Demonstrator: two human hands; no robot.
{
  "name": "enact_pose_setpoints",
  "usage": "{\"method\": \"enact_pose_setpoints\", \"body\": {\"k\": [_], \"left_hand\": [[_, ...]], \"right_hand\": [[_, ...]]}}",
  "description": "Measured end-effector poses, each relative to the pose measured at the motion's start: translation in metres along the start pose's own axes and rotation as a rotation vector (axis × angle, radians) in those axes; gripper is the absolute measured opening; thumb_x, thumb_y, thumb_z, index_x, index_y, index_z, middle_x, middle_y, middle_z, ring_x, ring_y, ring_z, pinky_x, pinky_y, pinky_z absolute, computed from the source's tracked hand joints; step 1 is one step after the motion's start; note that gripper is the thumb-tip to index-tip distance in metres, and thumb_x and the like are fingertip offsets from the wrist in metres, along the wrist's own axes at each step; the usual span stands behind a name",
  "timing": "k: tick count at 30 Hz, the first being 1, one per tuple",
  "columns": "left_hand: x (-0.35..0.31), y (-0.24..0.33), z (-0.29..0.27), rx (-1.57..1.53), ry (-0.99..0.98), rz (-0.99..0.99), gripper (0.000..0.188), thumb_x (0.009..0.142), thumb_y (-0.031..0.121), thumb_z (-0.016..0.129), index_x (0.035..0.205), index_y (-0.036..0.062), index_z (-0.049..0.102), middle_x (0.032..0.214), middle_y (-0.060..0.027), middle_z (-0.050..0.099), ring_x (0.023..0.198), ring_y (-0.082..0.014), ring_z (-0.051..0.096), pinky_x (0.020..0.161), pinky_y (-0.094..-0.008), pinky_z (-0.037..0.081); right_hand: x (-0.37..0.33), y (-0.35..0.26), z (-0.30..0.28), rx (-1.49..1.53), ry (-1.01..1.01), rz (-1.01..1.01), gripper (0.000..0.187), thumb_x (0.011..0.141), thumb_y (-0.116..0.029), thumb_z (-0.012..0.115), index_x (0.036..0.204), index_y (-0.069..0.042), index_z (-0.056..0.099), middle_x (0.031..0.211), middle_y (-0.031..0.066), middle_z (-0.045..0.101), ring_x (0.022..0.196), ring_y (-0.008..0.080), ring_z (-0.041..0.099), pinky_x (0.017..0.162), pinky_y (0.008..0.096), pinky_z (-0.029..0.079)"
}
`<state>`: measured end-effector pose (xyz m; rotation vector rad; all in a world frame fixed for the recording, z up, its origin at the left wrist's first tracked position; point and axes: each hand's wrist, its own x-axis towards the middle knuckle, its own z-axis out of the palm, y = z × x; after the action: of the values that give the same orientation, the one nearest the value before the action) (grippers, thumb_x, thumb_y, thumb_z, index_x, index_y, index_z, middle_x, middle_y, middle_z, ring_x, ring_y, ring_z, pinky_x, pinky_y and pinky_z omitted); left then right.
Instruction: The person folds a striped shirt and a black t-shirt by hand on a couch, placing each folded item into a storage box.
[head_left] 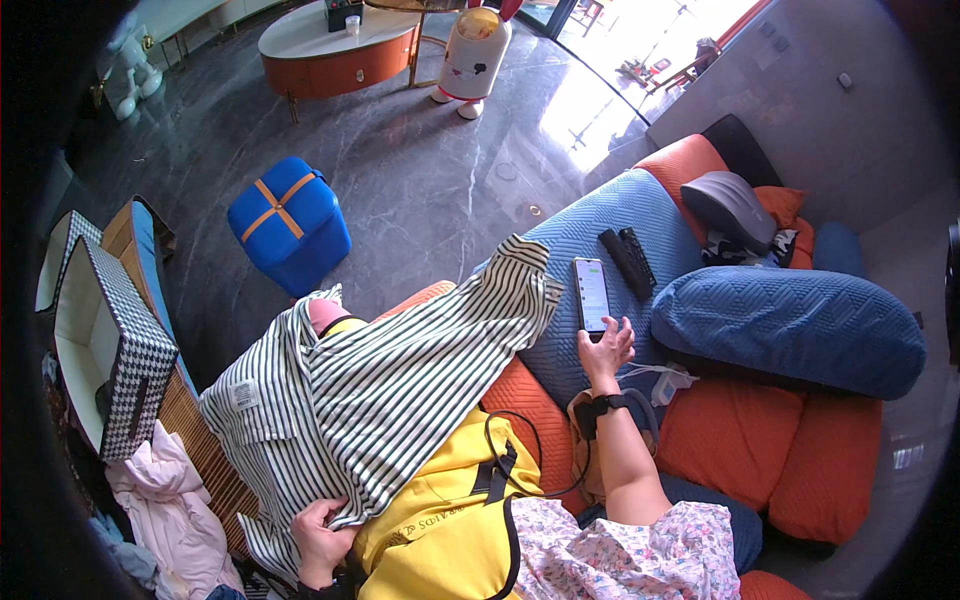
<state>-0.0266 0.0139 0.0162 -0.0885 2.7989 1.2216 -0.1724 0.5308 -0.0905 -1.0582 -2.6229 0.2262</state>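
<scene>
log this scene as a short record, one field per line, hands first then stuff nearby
left hand: touching the lower edge of the striped shirt; grip unclear
right hand: fingertips at the phone's near end
phone: screen lit, lying on the blue sofa cover
left side: open houndstooth box, pale pink cloth
floor: blue lidded container with crossed orange bands

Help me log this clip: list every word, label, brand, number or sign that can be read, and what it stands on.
Yellow apron: dark lettering across it; I won't copy the wording.
Striped shirt: white label, its print too small to read.
Phone: lit screen, its text too small to read.
</scene>
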Motion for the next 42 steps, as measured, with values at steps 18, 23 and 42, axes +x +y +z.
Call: {"method": "enact_pose_setpoints", "body": {"k": [18,23,42], "left_hand": [[0.0,-0.001,0.001,0.005,-0.006,-0.012,0.025,0.062,0.014,0.081,0.081,0.0011,0.072,0.076,-0.0133,0.071,0.069,-0.0266,0.071,0.062,-0.0327,0.055],[0.0,-0.003,0.002,-0.007,0.003,-0.008,0.025,0.062,0.014,0.08,0.081,0.0011,0.072,0.075,-0.0133,0.071,0.068,-0.0266,0.07,0.062,-0.0327,0.055],[0.0,-0.001,0.001,0.02,-0.003,-0.016,0.026,0.06,0.016,0.082,0.081,0.0017,0.073,0.074,-0.0127,0.071,0.066,-0.0252,0.07,0.061,-0.0321,0.055]], "right_hand": [[-0.01,-0.001,-0.004,0.013,0.004,-0.201,0.056,0.07,-0.033,0.072,0.122,-0.018,0.059,0.143,0.0154,0.035,0.136,0.0337,0.027,0.109,0.0555,0.02],[-0.009,-0.001,-0.001,-0.007,0.002,-0.18,0.057,0.07,-0.034,0.073,0.122,-0.017,0.058,0.143,0.0148,0.034,0.136,0.0336,0.027,0.108,0.0562,0.02],[0.008,0.004,-0.006,0.01,-0.071,0.018,0.068,0.072,-0.047,0.072,0.13,-0.016,0.052,0.145,0.0155,0.032,0.137,0.0344,0.025,0.109,0.0545,0.021]]}}
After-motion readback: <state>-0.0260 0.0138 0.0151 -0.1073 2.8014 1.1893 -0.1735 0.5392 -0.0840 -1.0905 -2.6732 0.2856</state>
